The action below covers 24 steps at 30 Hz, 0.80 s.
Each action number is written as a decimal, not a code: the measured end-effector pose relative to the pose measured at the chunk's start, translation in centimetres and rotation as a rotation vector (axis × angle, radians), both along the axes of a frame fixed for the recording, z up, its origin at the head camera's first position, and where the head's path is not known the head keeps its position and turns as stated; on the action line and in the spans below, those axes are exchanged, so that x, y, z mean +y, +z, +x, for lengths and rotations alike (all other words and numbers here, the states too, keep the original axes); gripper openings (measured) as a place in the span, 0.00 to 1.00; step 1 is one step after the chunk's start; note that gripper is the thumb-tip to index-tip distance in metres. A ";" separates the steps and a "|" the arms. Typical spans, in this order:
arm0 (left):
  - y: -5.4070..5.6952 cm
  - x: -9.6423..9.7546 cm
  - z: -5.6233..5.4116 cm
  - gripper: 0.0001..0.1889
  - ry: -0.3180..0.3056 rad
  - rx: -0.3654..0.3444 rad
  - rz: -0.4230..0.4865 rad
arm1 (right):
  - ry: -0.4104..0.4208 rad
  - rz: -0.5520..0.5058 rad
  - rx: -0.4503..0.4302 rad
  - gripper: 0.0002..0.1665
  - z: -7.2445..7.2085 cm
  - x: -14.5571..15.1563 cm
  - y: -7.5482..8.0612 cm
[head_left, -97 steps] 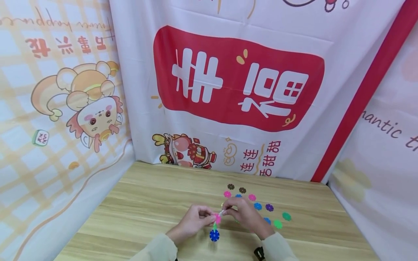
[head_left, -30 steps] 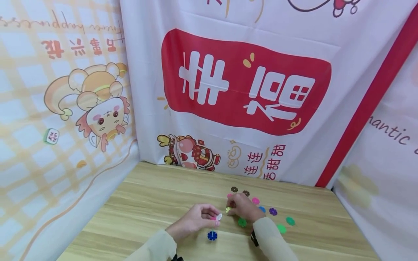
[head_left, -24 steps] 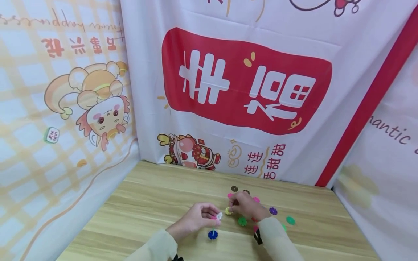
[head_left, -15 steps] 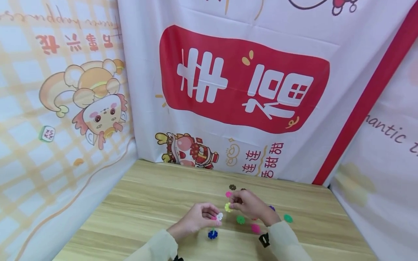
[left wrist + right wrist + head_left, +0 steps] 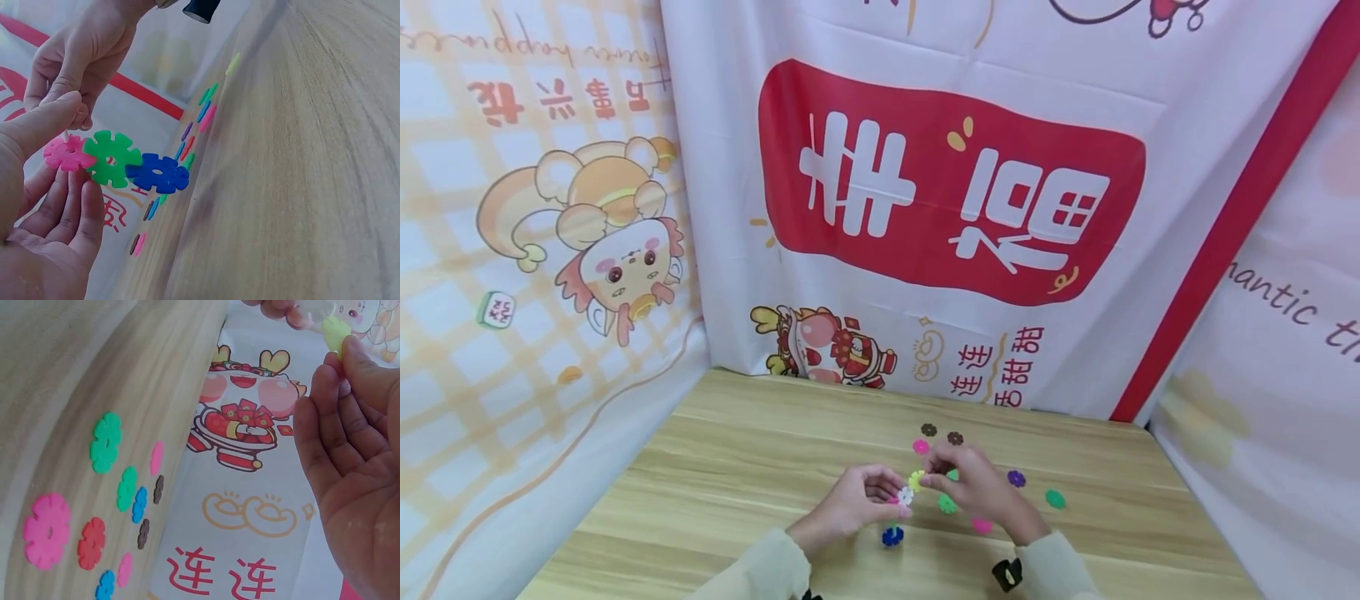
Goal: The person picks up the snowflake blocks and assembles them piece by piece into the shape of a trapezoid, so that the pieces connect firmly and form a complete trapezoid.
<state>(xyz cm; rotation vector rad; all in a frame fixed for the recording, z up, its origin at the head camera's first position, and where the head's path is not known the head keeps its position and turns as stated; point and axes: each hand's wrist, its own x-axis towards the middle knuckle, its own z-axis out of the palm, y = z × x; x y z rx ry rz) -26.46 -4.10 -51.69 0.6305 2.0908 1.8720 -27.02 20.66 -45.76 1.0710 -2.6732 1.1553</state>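
Holding, left hand [image 5: 850,504]: grip curled about the pink disc [image 5: 61,156] of a joined chain [image 5: 119,150].
Chain: raised off the near middle of the surface [image 5: 752,442]; running white disc [image 5: 906,497], pink, green disc [image 5: 99,153], blue disc [image 5: 149,179]; blue at the lower end, outside the fingers.
Right hand [image 5: 976,490]: grip pinching the yellow disc [image 5: 917,480], just beside white; slot fit not readable, unable to tell whether touching or engaged.
Yellow-to-white joint: possible skid or twist, likely cause being a push with slots out of line.
Pink hold: might pivot under pressing, with so little rim between fingers.
Green-blue end: could work loose from a knock or sideways flex, for want of support past pink.
Loose discs: brown pair [image 5: 928,426], loose green disc [image 5: 943,502] and loose pink disc [image 5: 982,526] lying beside or below the right hand; liable to scatter under a low sweep of the black wrist piece [image 5: 1000,573].
Rear edge: meeting the hanging cloth [image 5: 1075,358] a short way past brown; little reach in that direction.
Right side: purple disc [image 5: 1017,479] and teal disc [image 5: 1055,499] in the path of any outward swing; safer lifted over.
Left side: wide run of wood grain up to the checked cloth [image 5: 445,333]; best room for turning the chain.
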 end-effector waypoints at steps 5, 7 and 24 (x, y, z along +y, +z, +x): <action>0.0 0.1 0.0 0.18 0.006 0.026 0.009 | -0.018 0.002 0.008 0.06 0.2 -0.2 -0.3; 0.0 0.2 0.1 0.17 0.014 0.047 0.011 | -0.024 -0.003 0.014 0.06 0.2 -0.2 -0.3; -0.9 1.1 0.5 0.15 0.070 0.105 0.093 | -0.180 -0.106 -0.051 0.08 0.9 -1.3 -1.9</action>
